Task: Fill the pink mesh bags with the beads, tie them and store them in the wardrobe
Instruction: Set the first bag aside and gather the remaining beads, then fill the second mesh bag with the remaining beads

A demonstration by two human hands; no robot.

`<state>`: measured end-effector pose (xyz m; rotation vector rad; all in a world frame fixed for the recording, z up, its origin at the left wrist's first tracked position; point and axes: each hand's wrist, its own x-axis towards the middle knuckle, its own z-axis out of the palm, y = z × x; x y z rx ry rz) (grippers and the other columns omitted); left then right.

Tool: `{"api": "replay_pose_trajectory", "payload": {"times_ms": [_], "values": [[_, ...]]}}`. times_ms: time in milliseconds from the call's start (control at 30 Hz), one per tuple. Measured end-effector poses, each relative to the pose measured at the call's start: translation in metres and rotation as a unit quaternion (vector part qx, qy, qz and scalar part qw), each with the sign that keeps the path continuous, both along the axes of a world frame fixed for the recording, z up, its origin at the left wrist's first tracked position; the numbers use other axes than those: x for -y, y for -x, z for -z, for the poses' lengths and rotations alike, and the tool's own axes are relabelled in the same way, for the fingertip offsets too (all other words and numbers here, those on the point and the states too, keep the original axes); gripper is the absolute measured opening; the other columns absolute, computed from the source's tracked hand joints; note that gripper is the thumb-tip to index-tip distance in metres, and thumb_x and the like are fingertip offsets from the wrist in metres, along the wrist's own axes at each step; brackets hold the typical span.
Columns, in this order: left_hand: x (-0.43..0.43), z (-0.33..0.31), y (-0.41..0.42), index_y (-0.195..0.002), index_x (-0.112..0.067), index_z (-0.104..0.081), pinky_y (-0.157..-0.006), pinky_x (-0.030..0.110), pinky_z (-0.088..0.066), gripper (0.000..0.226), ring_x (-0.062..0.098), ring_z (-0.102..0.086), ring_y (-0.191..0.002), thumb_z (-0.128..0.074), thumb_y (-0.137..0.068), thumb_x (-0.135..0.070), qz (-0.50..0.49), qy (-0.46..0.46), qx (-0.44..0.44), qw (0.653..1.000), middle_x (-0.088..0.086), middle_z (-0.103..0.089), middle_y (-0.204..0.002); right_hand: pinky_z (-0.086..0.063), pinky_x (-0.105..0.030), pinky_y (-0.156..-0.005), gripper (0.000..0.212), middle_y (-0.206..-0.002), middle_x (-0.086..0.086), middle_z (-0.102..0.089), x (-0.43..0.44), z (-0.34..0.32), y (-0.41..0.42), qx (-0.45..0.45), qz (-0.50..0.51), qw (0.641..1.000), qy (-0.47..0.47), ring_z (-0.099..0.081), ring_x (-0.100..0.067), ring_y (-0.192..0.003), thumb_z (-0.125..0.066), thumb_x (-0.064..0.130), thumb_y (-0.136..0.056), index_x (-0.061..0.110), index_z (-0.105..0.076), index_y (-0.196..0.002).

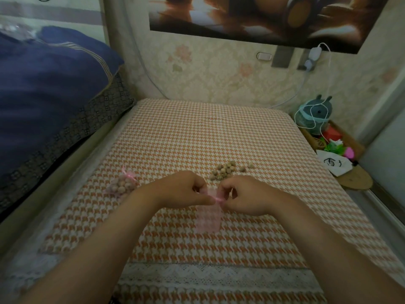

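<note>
An empty pink mesh bag (208, 219) lies flat on the houndstooth cloth, its mouth toward the far side. My left hand (183, 190) and my right hand (242, 195) both pinch the bag's top edge, with the pink ribbon between the fingertips. A loose pile of tan beads (225, 170) sits just beyond my right hand. A second pink mesh bag (122, 185), full of beads and tied with a ribbon, rests to the left of my left hand.
The houndstooth cloth (197, 132) covers a low surface with a lace edge near me. Dark blue bedding (48, 84) rises on the left. A plush toy (316, 113), a white cable and small items crowd a wooden shelf at the right.
</note>
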<state>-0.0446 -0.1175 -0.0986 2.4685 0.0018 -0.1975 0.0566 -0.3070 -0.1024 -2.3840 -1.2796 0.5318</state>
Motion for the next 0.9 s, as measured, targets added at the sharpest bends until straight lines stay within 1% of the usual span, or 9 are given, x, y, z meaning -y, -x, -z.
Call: {"api": "replay_pose_trajectory", "payload": {"times_ms": [133, 200, 300, 400, 500, 633, 733, 833, 900], "values": [[-0.009, 0.010, -0.003, -0.087, -0.025, -0.064, -0.069, 0.034, -0.055, 0.010, 0.011, -0.063, -0.073, -0.073, -0.084, -0.024, -0.039, 0.030, 0.046, 0.998, -0.005, -0.065, -0.081, -0.047, -0.023, -0.069, 0.019, -0.099, 0.017, -0.062, -0.006, 0.004, -0.001, -0.030, 0.035, 0.998, -0.046, -0.057, 0.001, -0.072, -0.072, 0.033, -0.089, 0.040, -0.064, -0.106], [-0.018, 0.014, -0.003, -0.099, -0.027, -0.060, -0.070, 0.039, -0.058, 0.020, 0.017, -0.066, -0.077, -0.070, -0.085, -0.018, -0.080, 0.035, 0.044, 0.995, -0.001, -0.066, -0.087, -0.048, -0.023, -0.071, 0.037, -0.106, 0.018, -0.058, -0.007, 0.004, -0.001, -0.036, 0.053, 0.996, -0.062, -0.057, -0.001, -0.075, -0.070, 0.030, -0.091, 0.041, -0.057, -0.123], [-0.034, 0.021, -0.004, -0.123, -0.028, -0.050, -0.066, 0.032, -0.053, 0.037, 0.019, -0.063, -0.085, -0.062, -0.090, -0.018, -0.141, -0.037, 0.013, 0.989, 0.000, -0.062, -0.099, -0.049, -0.024, -0.075, 0.044, -0.113, 0.018, -0.055, -0.009, 0.010, -0.004, -0.019, 0.075, 0.995, -0.067, -0.053, 0.001, -0.077, -0.067, 0.026, -0.092, 0.042, -0.052, -0.130], [-0.044, 0.028, -0.006, -0.143, -0.027, -0.034, -0.085, 0.035, -0.051, 0.056, 0.026, -0.057, -0.110, -0.056, -0.092, -0.020, -0.203, -0.118, -0.012, 0.972, 0.006, -0.057, -0.127, -0.045, -0.020, -0.084, 0.031, -0.127, 0.015, -0.054, -0.009, 0.018, -0.010, 0.007, 0.086, 0.994, -0.068, -0.050, 0.007, -0.088, -0.065, 0.024, -0.093, 0.041, -0.058, -0.118], [-0.031, 0.027, -0.014, -0.147, -0.022, -0.032, -0.106, 0.041, -0.037, 0.059, 0.029, -0.039, -0.132, -0.053, -0.093, -0.022, -0.211, -0.218, 0.064, 0.951, 0.008, -0.044, -0.145, -0.041, -0.021, -0.092, 0.028, -0.131, 0.012, -0.051, -0.005, 0.022, -0.016, 0.050, 0.114, 0.990, -0.071, -0.051, -0.004, -0.113, -0.063, 0.024, -0.095, 0.037, -0.060, -0.119], [0.005, 0.026, -0.037, -0.147, -0.019, -0.035, -0.112, 0.038, -0.030, 0.055, 0.026, -0.034, -0.137, -0.054, -0.095, -0.027, -0.168, -0.153, 0.171, 0.959, 0.006, -0.041, -0.148, -0.039, -0.033, -0.106, 0.038, -0.138, 0.004, -0.049, 0.008, 0.029, -0.033, 0.105, 0.173, 0.976, -0.074, -0.044, -0.017, -0.130, -0.063, 0.025, -0.093, 0.032, -0.057, -0.131], [0.031, 0.036, -0.055, -0.152, -0.016, -0.026, -0.116, 0.036, -0.025, 0.063, 0.024, -0.024, -0.144, -0.053, -0.096, -0.027, -0.132, -0.103, 0.128, 0.978, 0.006, -0.030, -0.156, -0.034, -0.035, -0.109, 0.048, -0.143, 0.000, -0.045, 0.018, 0.039, -0.050, 0.109, 0.216, 0.969, -0.054, -0.040, -0.021, -0.134, -0.064, 0.029, -0.091, 0.028, -0.050, -0.138], [0.042, 0.048, -0.074, -0.155, -0.015, -0.012, -0.119, 0.035, -0.019, 0.073, 0.023, -0.013, -0.148, -0.052, -0.096, -0.031, -0.113, -0.109, 0.073, 0.985, 0.006, -0.016, -0.162, -0.029, -0.037, -0.114, 0.052, -0.149, -0.002, -0.038, 0.021, 0.051, -0.064, 0.108, 0.218, 0.970, -0.029, -0.031, -0.024, -0.141, -0.063, 0.035, -0.091, 0.026, -0.046, -0.139], [0.042, 0.056, -0.087, -0.156, -0.016, -0.005, -0.120, 0.035, -0.015, 0.081, 0.022, -0.007, -0.150, -0.053, -0.094, -0.037, -0.107, -0.111, 0.054, 0.987, 0.004, -0.009, -0.163, -0.026, -0.040, -0.117, 0.067, -0.155, -0.003, -0.031, 0.019, 0.059, -0.076, 0.095, 0.214, 0.972, -0.016, -0.023, -0.026, -0.145, -0.062, 0.041, -0.090, 0.024, -0.035, -0.149]]}}
